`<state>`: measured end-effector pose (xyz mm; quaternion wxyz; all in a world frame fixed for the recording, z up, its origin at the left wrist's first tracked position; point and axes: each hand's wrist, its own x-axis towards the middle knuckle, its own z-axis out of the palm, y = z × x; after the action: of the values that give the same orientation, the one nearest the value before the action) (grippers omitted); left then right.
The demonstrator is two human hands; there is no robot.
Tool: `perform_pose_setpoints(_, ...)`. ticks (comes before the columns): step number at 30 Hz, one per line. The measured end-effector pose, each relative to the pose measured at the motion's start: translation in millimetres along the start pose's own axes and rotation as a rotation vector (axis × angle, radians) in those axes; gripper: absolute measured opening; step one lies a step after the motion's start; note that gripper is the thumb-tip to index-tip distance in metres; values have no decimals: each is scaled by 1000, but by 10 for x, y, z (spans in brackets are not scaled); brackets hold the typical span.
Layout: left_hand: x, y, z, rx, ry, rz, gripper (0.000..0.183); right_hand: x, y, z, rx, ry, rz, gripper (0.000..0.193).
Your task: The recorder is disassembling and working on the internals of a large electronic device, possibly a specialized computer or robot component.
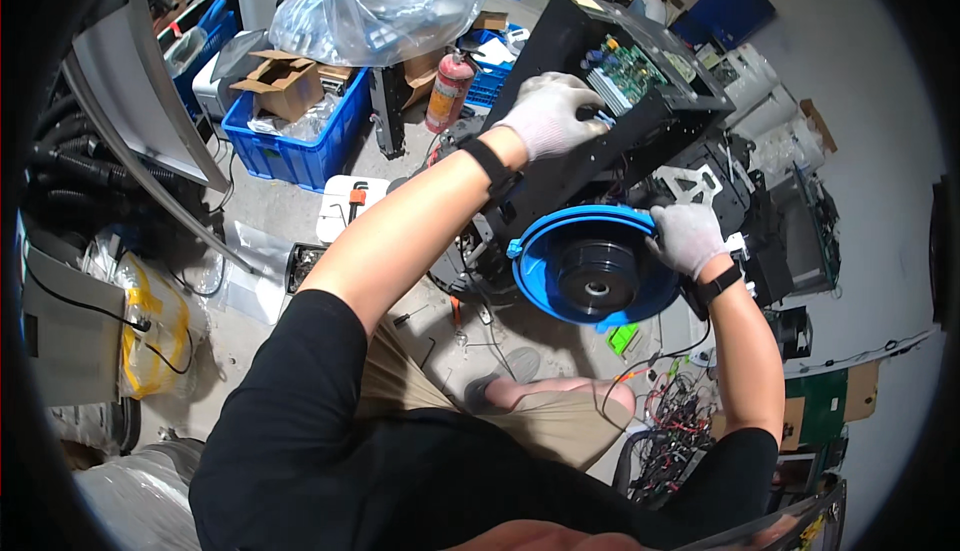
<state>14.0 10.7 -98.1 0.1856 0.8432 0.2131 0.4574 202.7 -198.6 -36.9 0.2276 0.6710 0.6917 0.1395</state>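
My right hand (690, 239), in a white glove, grips the rim of a round blue plastic housing (535, 286). This housing is bowl-shaped and tilted toward me, and a black ringed motor-like drum (597, 279) sits in its middle. My left hand (556, 116), also gloved, is at the side of a tall black machine body (545, 46). Its fingers curl toward the thumb near a small pale piece, and I cannot make out what is between them. Inside the machine's opening, a green circuit board (630, 71) shows just beyond that hand.
A red fire extinguisher (450, 91) and a blue crate (290, 151) with a cardboard box stand to the left. Hex keys lie on a white tray (350, 206). Tangled wires (670, 416) cover the floor at lower right. Black hoses (100, 166) pile up far left.
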Motion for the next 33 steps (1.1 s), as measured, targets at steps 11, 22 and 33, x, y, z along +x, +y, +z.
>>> perform_pose_setpoints(11,39,-84,33,-71,-40,-6,29,-75,224,314,135,-66,124,29)
perform_pose_setpoints(22,89,23,100,-32,-63,-185,31,25,74,131,-68,72,23,26)
perform_pose_setpoints(33,120,-25,138,24,-84,-51,32,-396,-99,-182,109,37,159,26)
